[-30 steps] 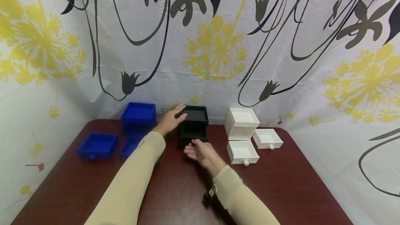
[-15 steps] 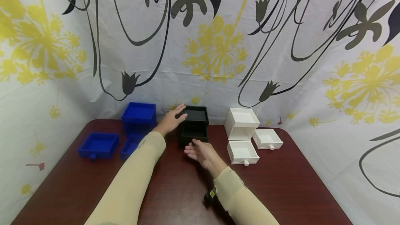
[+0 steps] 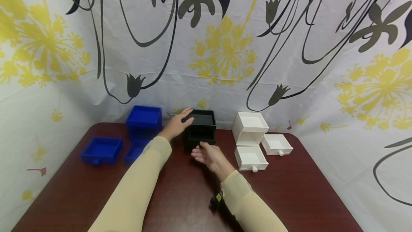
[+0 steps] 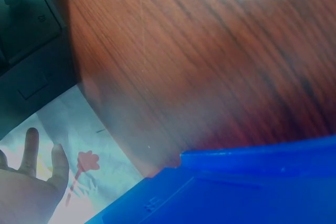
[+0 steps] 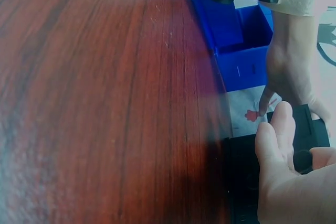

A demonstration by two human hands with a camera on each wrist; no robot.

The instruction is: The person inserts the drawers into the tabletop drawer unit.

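Note:
A black two-tier drawer box [image 3: 202, 118] stands at the back middle of the table, its lower drawer [image 3: 202, 137] partly out. My left hand [image 3: 175, 126] is at the box's upper left side, fingers extended; in the left wrist view the same hand [image 4: 26, 195] shows spread fingers near the box's side. Close in front of the drawer is my right hand [image 3: 212, 157], palm facing left and fingers fairly straight. The right wrist view shows a round black knob [image 5: 303, 161] between its fingers and thumb, the thumb tip close to it. The drawer's front is largely hidden by this hand.
On the left stand a blue box [image 3: 143, 117] with its lower drawer [image 3: 135, 150] out, and a separate blue drawer [image 3: 101, 149]. On the right are a white box [image 3: 249, 128], a white drawer [image 3: 251, 157] before it and another white drawer [image 3: 276, 143] beside it.
My right hand has edged slightly forward, and the black drawer sits a little further into its box. My left hand stays in place.

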